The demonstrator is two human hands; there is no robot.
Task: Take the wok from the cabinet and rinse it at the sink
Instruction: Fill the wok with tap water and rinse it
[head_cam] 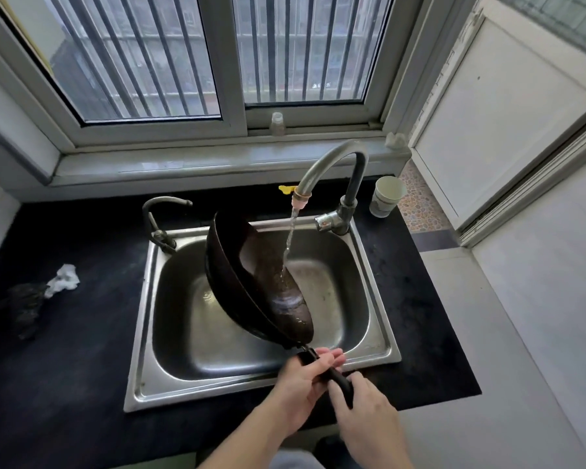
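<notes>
Dark wok (251, 282) at frame centre, tipped on edge over the steel sink (372, 289), open side facing right; water stream (289, 242) from the curved faucet (332, 164) lands on its inner wall. Black handle (339, 379) runs toward lower right. Left hand (305, 377) wrapped around the handle near the wok; right hand (362, 414) closed on the handle's end. Second, smaller tap (159, 218) at the sink's upper-left corner. Paper cup (386, 196) right of the faucet base. Crumpled white tissue (63, 280) on the black countertop (65, 367), left. Small bottle (277, 123) on the window sill; barred window (197, 52) above.
</notes>
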